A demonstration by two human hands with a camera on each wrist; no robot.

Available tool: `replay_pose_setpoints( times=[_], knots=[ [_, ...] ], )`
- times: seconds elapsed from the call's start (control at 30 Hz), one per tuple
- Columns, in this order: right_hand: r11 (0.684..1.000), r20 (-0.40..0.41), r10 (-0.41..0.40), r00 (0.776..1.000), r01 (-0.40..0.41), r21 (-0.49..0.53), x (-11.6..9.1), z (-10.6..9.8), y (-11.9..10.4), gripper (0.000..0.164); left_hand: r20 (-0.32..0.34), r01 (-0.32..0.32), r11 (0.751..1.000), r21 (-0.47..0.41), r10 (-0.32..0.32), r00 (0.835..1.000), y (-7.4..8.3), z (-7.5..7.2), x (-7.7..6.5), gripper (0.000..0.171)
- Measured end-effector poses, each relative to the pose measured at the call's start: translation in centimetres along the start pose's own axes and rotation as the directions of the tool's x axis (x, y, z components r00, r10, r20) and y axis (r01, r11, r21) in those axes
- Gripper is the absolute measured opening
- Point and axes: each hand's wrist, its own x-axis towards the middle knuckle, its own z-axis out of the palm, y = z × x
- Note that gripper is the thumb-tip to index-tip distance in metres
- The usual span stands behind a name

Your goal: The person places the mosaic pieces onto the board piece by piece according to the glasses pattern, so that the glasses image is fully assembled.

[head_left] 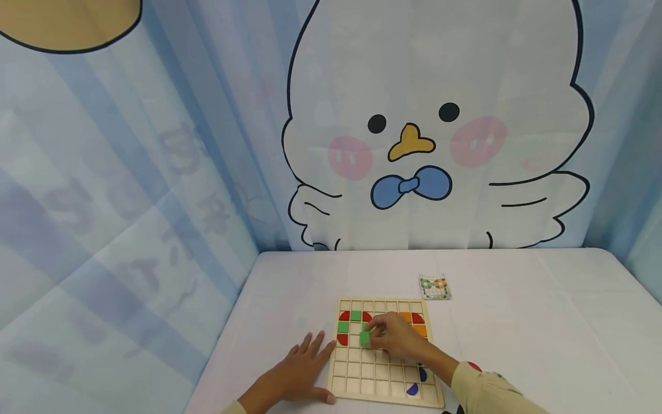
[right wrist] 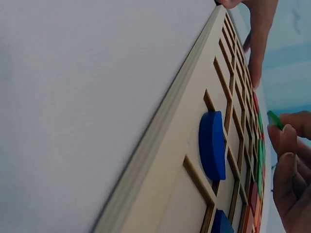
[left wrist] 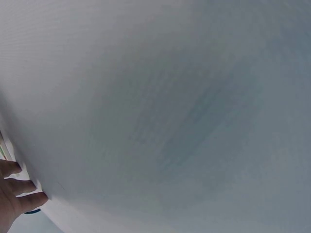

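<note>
1. The curtain [head_left: 155, 144] in front of me is pale blue and striped, with a big white cartoon bird [head_left: 434, 126] printed on it, yellow beak and blue bow tie.
2. Below it is the table [head_left: 543, 333], covered in a white cloth.
3. On the cloth, right in front of me, lies the wooden grid board [head_left: 385, 388], a square tray divided into small cells. My right wrist view shows its rim and ribs from the side [right wrist: 194, 145].
4. My left hand [head_left: 300, 374] lies flat on the cloth with fingers spread, its fingertips against the board's left edge. The left wrist view catches only a few of those fingers [left wrist: 19, 187] at its corner.
5. My right hand [head_left: 400, 339] hovers over the middle of the board, thumb and fingers pinching the green piece [head_left: 365, 337].
6. The pattern card [head_left: 434, 287] lies on the cloth just beyond the board's far right corner, well apart from both hands.
7. The green piece is tilted, held above the third row, just right of the red and green pieces [head_left: 345, 328] already sitting in the upper left cells. In the right wrist view its edge [right wrist: 275, 120] sticks out past my fingertips.
8. Orange pieces [head_left: 420, 330] sit in the upper right cells.
9. Blue pieces [head_left: 412, 390] sit in the near right cells, beside my right forearm; one [right wrist: 212, 144] looks large in the right wrist view.
</note>
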Motion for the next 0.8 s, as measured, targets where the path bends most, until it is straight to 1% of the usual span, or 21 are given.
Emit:
replay_pose_setpoints(
  times=[0.13, 0.37, 0.6, 0.8],
  knots=[
    [0.999, -0.008, 0.000, 1.000, 0.000, -0.034, 0.5, 0.7, -0.2, 0.022, -0.009, -0.006, 1.000, 0.003, 0.006, 1.000, -0.1, 0.1, 0.0, 0.107],
    [0.982, -0.057, 0.014, 0.998, -0.024, -0.185, 1.1, 2.0, -0.3, 0.024, -0.012, -0.012, 1.000, 0.006, 0.012, 1.000, -0.3, 0.3, 0.1, 0.107],
    [0.965, -0.113, 0.002, 0.994, -0.031, -0.261, 1.6, 2.7, -0.4, 0.021, -0.005, -0.011, 1.000, 0.012, 0.011, 1.000, -0.2, 0.1, 0.1, 0.107],
    [0.946, -0.126, 0.004, 0.992, -0.044, -0.322, 1.7, 3.0, -0.8, 0.023, -0.008, -0.012, 1.000, 0.008, 0.012, 1.000, -0.2, 0.2, 0.1, 0.107]
  ],
)
